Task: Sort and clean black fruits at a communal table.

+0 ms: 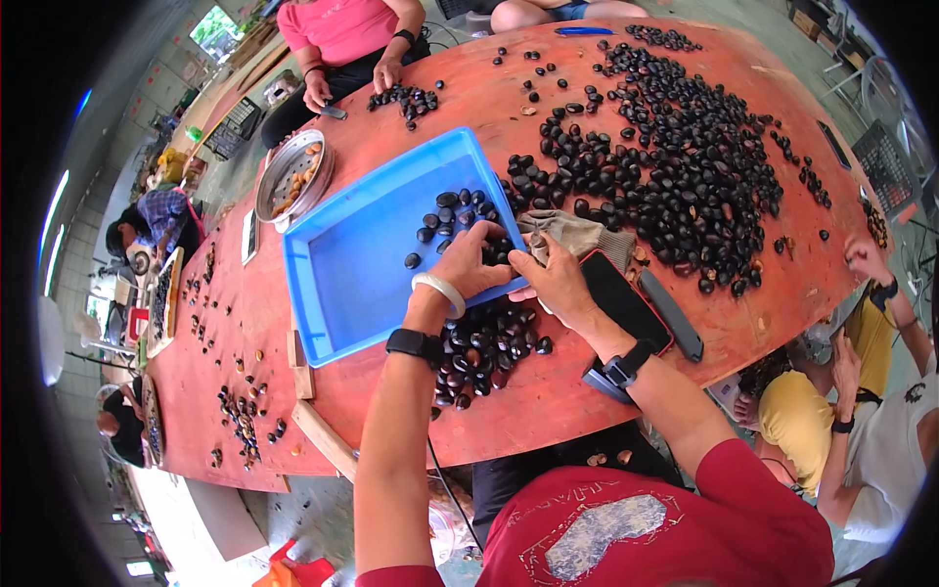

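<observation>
My left hand (473, 263), with a white bangle and a black watch on its wrist, bends over the right end of a blue plastic tray (352, 257). Dark glossy nuts (446, 215) lie in the tray, some right beside its fingers. Close against it at the tray's rim is my right hand (556, 282), its fingers curled. A small greyish tip (539, 241) shows at its index finger; whether this is a tool or a finger covering is unclear. What either hand grips is hidden. A fabric work glove (579, 229) lies just beyond my right hand.
A large heap of nuts (697, 169) spreads across the red table (411, 433); a smaller pile (477, 352) lies before me. A phone (623, 297) and a grey-handled tool (671, 315) lie at right. A metal colander (293, 176) holds peeled kernels. Other people sit around the table.
</observation>
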A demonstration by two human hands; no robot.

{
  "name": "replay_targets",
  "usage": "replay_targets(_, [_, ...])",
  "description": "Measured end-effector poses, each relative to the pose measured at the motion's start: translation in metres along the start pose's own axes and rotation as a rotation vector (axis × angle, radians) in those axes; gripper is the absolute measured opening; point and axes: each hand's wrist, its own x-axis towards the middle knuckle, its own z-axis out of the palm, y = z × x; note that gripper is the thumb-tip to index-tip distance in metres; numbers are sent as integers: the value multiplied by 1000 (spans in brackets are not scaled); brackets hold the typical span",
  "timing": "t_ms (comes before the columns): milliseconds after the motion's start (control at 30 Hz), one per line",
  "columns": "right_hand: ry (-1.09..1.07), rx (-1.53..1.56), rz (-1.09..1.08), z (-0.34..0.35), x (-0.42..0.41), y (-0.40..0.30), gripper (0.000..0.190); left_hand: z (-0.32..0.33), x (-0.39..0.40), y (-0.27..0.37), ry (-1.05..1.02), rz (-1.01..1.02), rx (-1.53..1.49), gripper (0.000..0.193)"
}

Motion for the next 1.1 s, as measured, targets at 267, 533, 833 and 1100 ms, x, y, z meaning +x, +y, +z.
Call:
replay_targets(267, [-19, 124, 138, 2, -2, -13, 30, 4, -16, -3, 131, 16, 89, 50])
replay_targets(533, [-21, 117, 145, 0, -2, -14, 30, 3, -20, -3, 112, -15, -20, 32])
replay_targets(833, [-36, 83, 126, 1, -3, -12, 32, 9, -26, 2, 327, 38, 40, 20])
replay_targets(1100, [8, 91, 156, -3, 2, -5, 32, 21, -67, 50, 574, 406, -76, 17])
